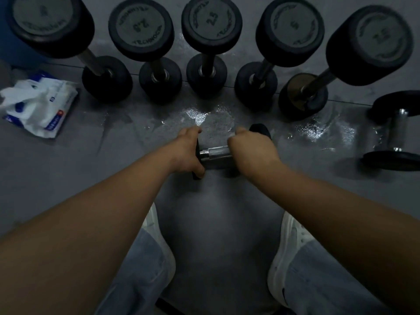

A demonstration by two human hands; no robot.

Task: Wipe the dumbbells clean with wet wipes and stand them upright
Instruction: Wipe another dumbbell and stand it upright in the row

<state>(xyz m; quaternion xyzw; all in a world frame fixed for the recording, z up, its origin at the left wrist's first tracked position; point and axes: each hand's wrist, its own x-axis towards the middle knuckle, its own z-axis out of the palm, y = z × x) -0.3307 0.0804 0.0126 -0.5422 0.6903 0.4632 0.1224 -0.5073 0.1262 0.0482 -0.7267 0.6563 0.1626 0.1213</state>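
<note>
Small dumbbell (216,153) with black rubber heads and a knurled chrome handle lies on its side on the grey rubber floor (68,167), handle running left to right, just ahead of two white shoes (293,235). Left hand (187,151): fingers curled over the left head, thumb under its near rim. Right hand (252,148): fingers wrapped round the handle at its right end, against the right head, whose black top shows behind the knuckles. A small pale scrap shows at the right knuckles; cannot tell what it is. Bare chrome visible between the two hands, bright, fine cross-hatch. Wet shiny patches (204,117) on the floor just beyond the hands and off to the right. Far side of the floor: row of five black round-headed dumbbells (211,23), all standing on end, the two nearest the middle marked 2.5. Right side: one more black-and-chrome dumbbell (395,130) lying on its side, well apart from the hands. Left side: white and blue soft pack of wet wipes (41,103), a wipe sticking out.
</note>
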